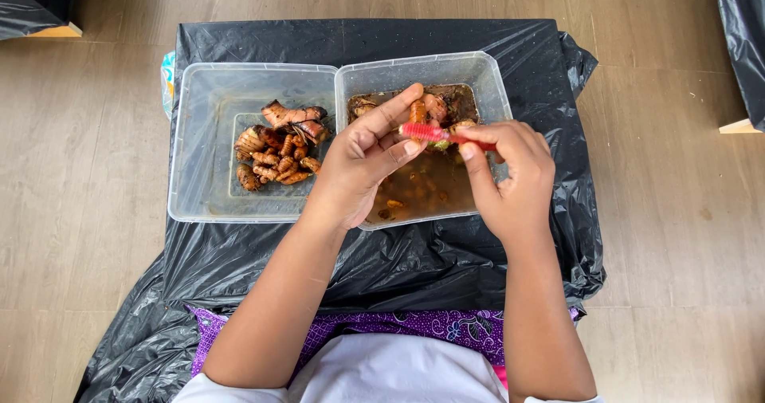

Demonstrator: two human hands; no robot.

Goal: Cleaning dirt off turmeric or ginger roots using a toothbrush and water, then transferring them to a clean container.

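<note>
Floor of pale wood boards [661, 212], seen from above. On it, a black plastic sheet [374, 267] draped over a low surface. Two clear plastic tubs sit side by side on the sheet, touching. Left tub [199, 180] holds a small heap of brown ridged roots [275, 152], approx a dozen, looking rinsed; much of its base is bare. Right tub [494, 84] holds murky brown water w/ more roots [434, 106] at the far end.

Over the right tub, left hand [366, 160] pinches one orange-brown root [417, 113] betw. thumb and fingers, closed on it. Right hand [514, 172] is clamped on a small red-pink brush [434, 133], bristle end touching the root.

Judging by the piles, scrubbing looks partly done: one batch set aside on the left, several pcs left soaking. How many lie under the water can't be told.
</note>
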